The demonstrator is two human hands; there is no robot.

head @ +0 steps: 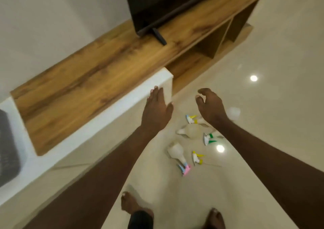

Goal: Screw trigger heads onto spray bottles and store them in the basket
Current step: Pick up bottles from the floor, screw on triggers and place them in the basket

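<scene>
Both the left hand (156,106) and right hand (209,104) hang empty with loose fingers above the bottles (188,132) and trigger heads (197,157) scattered on the floor (263,123), so the person should crouch and pair one bottle with one head, the basket (7,146) waiting far left of them.

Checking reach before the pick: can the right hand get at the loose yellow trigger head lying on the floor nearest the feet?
Probably yes. The right hand is empty and open, and nothing covers the yellow trigger head on the floor, though the person must bend down.

Single head-worn view, steeply downward from standing height, floor (263,106) far below.
</scene>
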